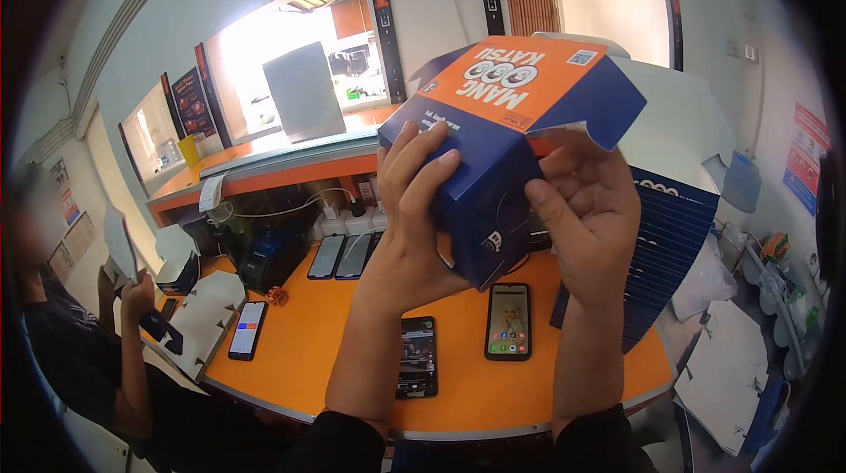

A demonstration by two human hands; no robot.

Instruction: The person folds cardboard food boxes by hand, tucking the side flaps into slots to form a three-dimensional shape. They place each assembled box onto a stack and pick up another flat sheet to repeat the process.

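A partly folded blue and orange cardboard food box (480, 143) is held up above the orange counter, its printed lettering upside down to me. My left hand (405, 226) is closed round its left side, fingers on the blue panel and thumb under the lower edge. At the right end, my right hand (590, 218) grips the box by an open flap, thumb against the side panel and fingers curled, partly inside the opening. Below the box a smartphone (508, 321) and a second phone (418, 357), partly behind my left wrist, lie on the counter.
A pile of flat blue box blanks (674, 244) stands at my right, near white blanks (723, 376). On the left a co-worker (79, 341) holds a cardboard piece (119, 240). A phone (248, 330) and black printer (273, 257) sit below the orange-edged shelf (264, 178).
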